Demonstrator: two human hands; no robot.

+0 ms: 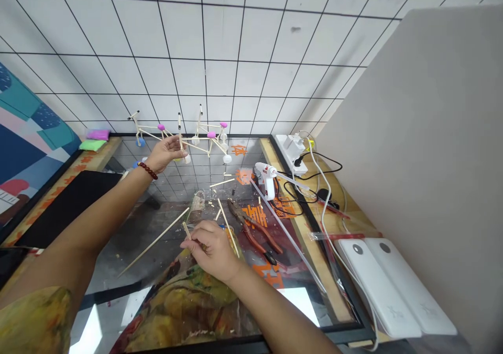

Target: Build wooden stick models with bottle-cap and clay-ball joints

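My left hand point(167, 154), with a beaded bracelet on its wrist, reaches to the back of the glass table. Its thumb and fingers close around the front upright of a small bicycle model point(201, 147) made of thin wooden sticks, with white round wheels and a pink seat. More stick bicycles point(147, 130) stand beside it, one with a blue wheel. Near the front, my right hand point(212, 246) pinches a short wooden stick point(186, 231). Close to this hand lie a long thin stick point(155, 241), another stick point(228, 225) and red-handled pliers point(255, 228).
A white glue gun point(267, 178) with a cord sits at right, near a clear glue stick point(291, 236). A power strip point(293, 152), cables and two white devices point(381, 286) line the right edge. Stick scraps lie mid-table. Pink and green packets point(94, 140) rest back left; a tiled wall point(220, 76) stands behind.
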